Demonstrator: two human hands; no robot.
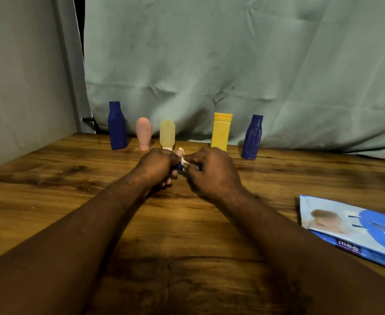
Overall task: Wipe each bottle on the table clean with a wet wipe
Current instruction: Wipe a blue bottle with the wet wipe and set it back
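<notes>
Both hands meet mid-table, just at 6 o'clock of the bottle row. The left hand [157,164] has its fingers curled round a small dark-blue bottle [179,167]; only a sliver of it shows between the hands, the rest is hidden. The right hand [212,173] has its fingers pinching a bunched white wet wipe [182,159] against the exposed end. I can't tell whether the bottle is clear of the table [50,178] or resting on it. Handling, my read: small plastic, likely light, stiff enough for a firm squeeze, not fragile. A wet film will make it slippery, so I'd wrap the body fully with one hand, work the wipe over the free end, then swap ends. Axis: from the sliver, the long axis seems to run roughly 9-to-3 between the hands, free end toward 3. I can't tell which end is the cap. The rest of the row stands upright along the far edge with axes vertical. The tall blue bottle [117,126] is at 11, mouth up. The pink bottle [143,133] and the pale yellow bottle [167,134] are near 12, both cap-down. The yellow tube [221,133] is at 1, wide end up. The ribbed blue bottle [252,137] is at 2, mouth up. The wipes pack [355,230] lies flat at 4 o'clock, well apart from the hands.
</notes>
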